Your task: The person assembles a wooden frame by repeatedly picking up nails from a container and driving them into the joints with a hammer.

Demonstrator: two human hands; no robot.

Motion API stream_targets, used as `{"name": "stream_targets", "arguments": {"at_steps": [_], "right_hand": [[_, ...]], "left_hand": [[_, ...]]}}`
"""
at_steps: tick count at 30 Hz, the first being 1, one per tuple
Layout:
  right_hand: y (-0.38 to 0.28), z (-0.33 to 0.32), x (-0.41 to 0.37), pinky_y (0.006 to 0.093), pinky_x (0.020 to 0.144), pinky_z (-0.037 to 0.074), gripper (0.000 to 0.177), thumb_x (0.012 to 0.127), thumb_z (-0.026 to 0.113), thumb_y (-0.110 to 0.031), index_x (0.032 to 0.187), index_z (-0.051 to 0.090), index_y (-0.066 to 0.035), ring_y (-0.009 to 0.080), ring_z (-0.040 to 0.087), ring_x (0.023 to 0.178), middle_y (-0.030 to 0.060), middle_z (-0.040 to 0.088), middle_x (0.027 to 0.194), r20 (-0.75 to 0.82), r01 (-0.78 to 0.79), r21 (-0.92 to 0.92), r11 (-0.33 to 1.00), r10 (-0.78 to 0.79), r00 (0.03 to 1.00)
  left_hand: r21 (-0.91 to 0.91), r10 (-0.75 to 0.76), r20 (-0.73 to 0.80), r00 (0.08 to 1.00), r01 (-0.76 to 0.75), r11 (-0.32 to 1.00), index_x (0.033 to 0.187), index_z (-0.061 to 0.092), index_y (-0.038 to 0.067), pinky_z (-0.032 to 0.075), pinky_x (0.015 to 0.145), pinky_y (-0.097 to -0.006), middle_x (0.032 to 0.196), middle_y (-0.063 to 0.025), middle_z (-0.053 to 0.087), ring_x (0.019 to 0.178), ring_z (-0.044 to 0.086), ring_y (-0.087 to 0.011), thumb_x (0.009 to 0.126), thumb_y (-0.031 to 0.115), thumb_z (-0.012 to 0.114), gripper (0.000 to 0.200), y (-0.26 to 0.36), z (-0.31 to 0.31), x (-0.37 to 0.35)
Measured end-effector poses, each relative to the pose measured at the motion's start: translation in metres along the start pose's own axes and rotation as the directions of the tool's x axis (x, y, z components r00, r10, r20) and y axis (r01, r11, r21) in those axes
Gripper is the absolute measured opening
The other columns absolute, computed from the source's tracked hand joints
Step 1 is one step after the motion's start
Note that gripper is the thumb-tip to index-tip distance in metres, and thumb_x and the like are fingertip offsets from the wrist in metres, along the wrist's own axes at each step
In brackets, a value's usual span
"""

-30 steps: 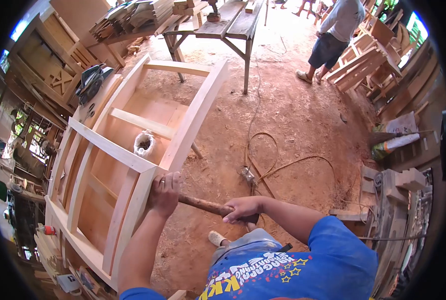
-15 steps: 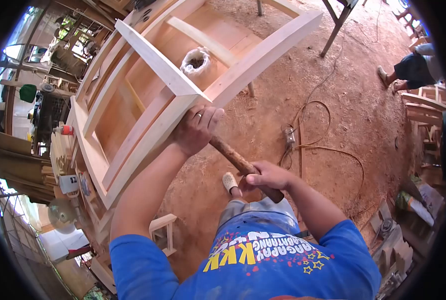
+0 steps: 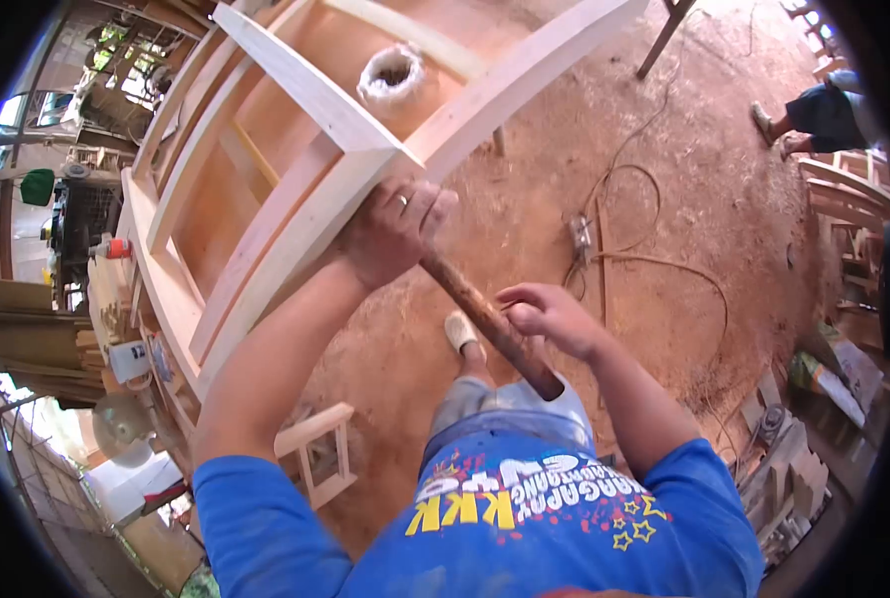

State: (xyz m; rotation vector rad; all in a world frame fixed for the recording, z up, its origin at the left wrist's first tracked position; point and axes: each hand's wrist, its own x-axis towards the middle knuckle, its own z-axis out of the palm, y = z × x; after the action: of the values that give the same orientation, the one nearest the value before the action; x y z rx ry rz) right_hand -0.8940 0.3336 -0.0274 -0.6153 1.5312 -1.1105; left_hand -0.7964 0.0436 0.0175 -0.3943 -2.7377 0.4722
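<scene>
My left hand [image 3: 397, 227], with a ring on one finger, is closed at the top of a round wooden handle [image 3: 487, 317], just under the corner of a pale wooden frame [image 3: 310, 214]. Whatever the handle's upper end joins is hidden by that hand. The handle slants down toward my shorts, its lower end free. Beside the handle's middle, my right hand [image 3: 555, 319] has its thumb and fingers pinched together; I cannot make out what is between them.
A white plastic-lined hole [image 3: 390, 75] shows inside the frame. A cable [image 3: 654, 261] and a small box [image 3: 581, 234] lie on the dusty floor. A small wooden frame [image 3: 320, 453] stands near my left elbow. Another person's legs [image 3: 809, 125] are at the right.
My right hand has come off the handle and moved slightly up beside it. The pale frame sits higher and further left in view. My left hand stays at the corner.
</scene>
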Motion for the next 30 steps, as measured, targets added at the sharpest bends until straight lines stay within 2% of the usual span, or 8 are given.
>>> {"name": "stream_targets", "arguments": {"at_steps": [3,6,8,13,16,20,24,30], "right_hand": [[0.014,-0.072,-0.015,0.0405,0.1,0.054,0.062,0.095,0.073,-0.051,0.131,0.071,0.0,0.0274,0.072,0.112,0.0168,0.077,0.117,-0.223,-0.032,0.245,0.969,0.089,0.971],[0.018,-0.102,-0.038,0.0414,0.098,0.056,0.064,0.093,0.072,-0.053,0.13,0.072,-0.001,0.0279,0.072,0.11,0.015,0.076,0.122,-0.418,0.198,0.492,0.848,0.03,0.908],[0.046,-0.044,0.012,0.0426,0.108,0.051,0.062,0.103,0.058,-0.052,0.137,0.064,0.0,0.0282,0.07,0.119,0.0138,0.076,0.123,-0.141,-0.115,-0.206,0.972,0.087,0.986],[0.033,0.054,-0.008,0.0434,0.106,0.051,0.07,0.101,0.061,-0.059,0.141,0.063,-0.002,0.0272,0.07,0.117,0.0128,0.077,0.121,-0.086,0.077,-0.177,0.981,-0.094,0.992],[0.05,0.006,-0.026,0.0419,0.102,0.053,0.062,0.1,0.068,-0.05,0.139,0.064,-0.002,0.0277,0.072,0.113,0.0128,0.078,0.117,-0.116,-0.071,0.258,0.963,0.104,0.988],[0.042,-0.007,-0.038,0.0374,0.098,0.057,0.051,0.102,0.071,-0.039,0.135,0.065,-0.001,0.0249,0.074,0.107,0.0121,0.078,0.111,-0.221,0.097,0.694,0.713,0.084,0.972],[0.014,0.185,-0.006,0.0338,0.084,0.058,0.044,0.1,0.078,-0.029,0.127,0.068,0.004,0.0191,0.074,0.095,0.0105,0.078,0.103,0.16,0.058,0.654,0.754,-0.212,0.964],[0.014,0.088,-0.023,0.0381,0.069,0.052,0.021,0.094,0.079,-0.018,0.102,0.069,-0.002,0.0197,0.066,0.075,0.0072,0.075,0.089,0.12,-0.152,0.385,0.91,0.114,0.986]], "left_hand": [[-0.011,0.028,-0.017,0.999,-0.028,1.0,0.121,0.068,0.013,0.046,0.106,-0.0392,0.111,-0.0018,0.068,0.104,0.067,-0.0196,0.1,0.023,0.066,0.024,-0.003,0.006,-0.002],[-0.02,0.005,0.01,1.0,-0.005,1.0,0.122,0.067,0.013,0.044,0.108,-0.0406,0.115,-0.0019,0.068,0.106,0.066,-0.0188,0.099,0.022,0.065,0.026,-0.002,0.008,-0.007],[-0.02,0.05,0.006,0.999,-0.049,0.999,0.124,0.067,0.013,0.043,0.11,-0.0425,0.116,-0.0021,0.067,0.108,0.066,-0.0181,0.098,0.022,0.064,0.027,-0.007,0.006,-0.014],[-0.021,0.065,0.017,0.998,-0.065,0.998,0.129,0.067,0.015,0.041,0.112,-0.0449,0.118,-0.0016,0.067,0.111,0.065,-0.0178,0.099,0.02,0.06,0.031,-0.002,-0.006,-0.021],[-0.028,0.072,0.008,0.997,-0.072,0.997,0.129,0.067,0.017,0.041,0.113,-0.0443,0.117,-0.0008,0.066,0.111,0.065,-0.0183,0.1,0.021,0.058,0.031,0.001,0.001,-0.028],[0.069,0.122,0.04,0.992,-0.124,0.99,0.123,0.068,0.021,0.04,0.114,-0.0425,0.116,0.001,0.065,0.112,0.065,-0.0165,0.099,0.023,0.059,0.025,-0.006,-0.007,-0.031],[-0.16,0.431,-0.129,0.893,-0.448,0.879,0.116,0.067,0.027,0.038,0.115,-0.0411,0.115,0.0036,0.064,0.116,0.064,-0.0131,0.097,0.025,0.062,0.019,0.006,-0.008,-0.029],[-0.067,0.171,-0.142,0.975,-0.182,0.981,0.123,0.063,0.029,0.037,0.115,-0.0428,0.124,0.0045,0.063,0.131,0.059,-0.011,0.097,0.025,0.064,0.027,0.019,-0.042,0.026]]}}
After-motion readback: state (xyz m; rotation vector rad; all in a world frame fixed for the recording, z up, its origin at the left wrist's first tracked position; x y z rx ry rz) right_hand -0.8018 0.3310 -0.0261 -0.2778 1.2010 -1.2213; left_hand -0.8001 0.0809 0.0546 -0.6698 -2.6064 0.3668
